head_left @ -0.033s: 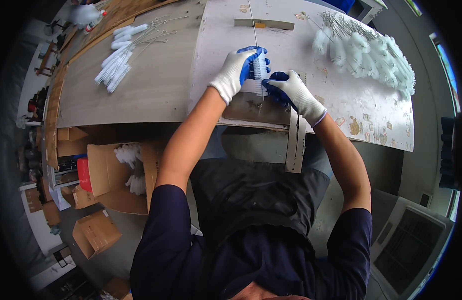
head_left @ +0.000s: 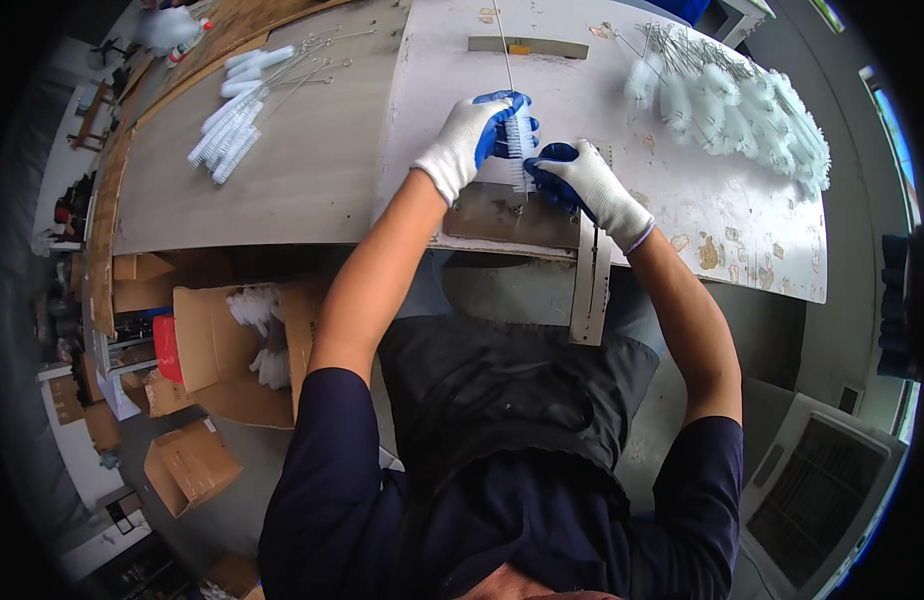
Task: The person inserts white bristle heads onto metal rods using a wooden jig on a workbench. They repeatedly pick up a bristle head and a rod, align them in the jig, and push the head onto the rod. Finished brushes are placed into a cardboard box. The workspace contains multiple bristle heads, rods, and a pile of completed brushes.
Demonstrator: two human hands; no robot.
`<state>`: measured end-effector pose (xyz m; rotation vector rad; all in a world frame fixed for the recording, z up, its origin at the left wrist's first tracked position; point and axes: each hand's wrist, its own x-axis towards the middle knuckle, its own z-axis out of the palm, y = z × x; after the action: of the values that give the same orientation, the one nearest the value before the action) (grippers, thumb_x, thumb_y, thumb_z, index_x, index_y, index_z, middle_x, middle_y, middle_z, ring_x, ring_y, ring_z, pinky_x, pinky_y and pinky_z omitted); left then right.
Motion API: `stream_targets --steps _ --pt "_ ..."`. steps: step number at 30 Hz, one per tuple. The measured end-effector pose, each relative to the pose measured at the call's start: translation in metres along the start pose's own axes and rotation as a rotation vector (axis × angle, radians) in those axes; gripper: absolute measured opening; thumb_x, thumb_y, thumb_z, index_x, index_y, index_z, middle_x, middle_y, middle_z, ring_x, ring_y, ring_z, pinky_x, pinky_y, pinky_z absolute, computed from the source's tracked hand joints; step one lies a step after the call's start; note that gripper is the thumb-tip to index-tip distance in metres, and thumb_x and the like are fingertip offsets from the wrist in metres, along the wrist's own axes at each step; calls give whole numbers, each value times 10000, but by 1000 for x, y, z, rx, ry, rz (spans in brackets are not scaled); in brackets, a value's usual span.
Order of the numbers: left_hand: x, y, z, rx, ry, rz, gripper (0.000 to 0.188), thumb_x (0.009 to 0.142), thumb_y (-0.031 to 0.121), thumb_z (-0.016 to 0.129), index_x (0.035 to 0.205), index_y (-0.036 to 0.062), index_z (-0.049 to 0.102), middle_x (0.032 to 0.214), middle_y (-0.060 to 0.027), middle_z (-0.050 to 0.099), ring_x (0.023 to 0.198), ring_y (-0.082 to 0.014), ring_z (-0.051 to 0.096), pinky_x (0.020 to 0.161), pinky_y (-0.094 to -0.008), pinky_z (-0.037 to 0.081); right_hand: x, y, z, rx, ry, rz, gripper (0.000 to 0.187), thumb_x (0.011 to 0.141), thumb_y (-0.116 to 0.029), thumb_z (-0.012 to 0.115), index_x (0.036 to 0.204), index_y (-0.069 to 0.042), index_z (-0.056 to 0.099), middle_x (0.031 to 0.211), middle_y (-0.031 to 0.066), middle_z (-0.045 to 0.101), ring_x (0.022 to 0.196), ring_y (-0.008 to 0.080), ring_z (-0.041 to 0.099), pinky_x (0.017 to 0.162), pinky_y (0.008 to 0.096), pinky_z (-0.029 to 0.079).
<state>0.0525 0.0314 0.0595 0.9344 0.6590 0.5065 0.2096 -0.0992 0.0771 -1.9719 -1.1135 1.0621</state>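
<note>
A white bottle brush point(head_left: 519, 158) with a thin wire handle stands lengthwise at the middle of the table, its handle running away from me. My left hand point(head_left: 485, 132), in a white glove with blue coating, is closed round the upper bristles. At the lower right side of the bristles, my right hand point(head_left: 579, 180), gloved alike, has its fingers pinched together against the brush. What the right fingertips grip is partly hidden. Below the brush tip lies a dark, stained plate point(head_left: 502, 215) at the table's near edge.
A slotted metal strip point(head_left: 590, 290) juts over the near edge. Farther off lies a flat metal bar point(head_left: 562, 48). Finished-looking brushes lie in a small pile point(head_left: 232, 135) at left and a large heap point(head_left: 727, 110) at right. An open cardboard box point(head_left: 217, 350) holding white brushes stands lower left.
My left wrist and forearm have shifted very slightly to the left. Both hands stay at the same places on the brush.
</note>
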Motion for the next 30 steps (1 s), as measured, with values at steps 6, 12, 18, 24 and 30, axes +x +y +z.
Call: stream_targets --steps 6,12,18,24,30 --pt "2 6 -11 220 44 58 317 1012 179 592 1243 -22 674 1132 -150 737 948 -256 736 811 -366 600 14 12 6 -31 -22 -9 601 895 -313 776 1219 137 545 985 148 728 815 159 726 721 291 586" --pt "2 -7 -5 184 129 39 243 988 99 618 1149 -62 703 1098 -127 755 906 -247 744 768 -362 611 10 19 8 144 -20 -42 437 902 -357 758 1084 39 732 950 129 766 852 162 725 793 313 569" --pt "7 -13 -4 145 209 74 228 967 89 660 1136 -56 707 1062 -138 758 892 -239 739 773 -343 606 -6 17 7 -27 -5 -142 418 903 -353 760 1089 21 733 935 132 765 844 209 732 808 342 568" --pt "12 -20 -7 224 247 139 137 916 111 714 940 -11 771 859 -93 766 700 -173 720 616 -329 591 -27 5 -6 -432 19 -627 363 853 -306 766 1113 -64 693 1129 119 704 961 331 695 871 402 551" --pt "24 -30 -18 361 349 92 186 845 153 794 949 0 775 835 -120 751 678 -181 703 567 -334 572 -21 1 -8 -1082 -66 -1169 576 874 -442 710 1367 -159 613 1431 85 538 1168 272 571 931 453 514"
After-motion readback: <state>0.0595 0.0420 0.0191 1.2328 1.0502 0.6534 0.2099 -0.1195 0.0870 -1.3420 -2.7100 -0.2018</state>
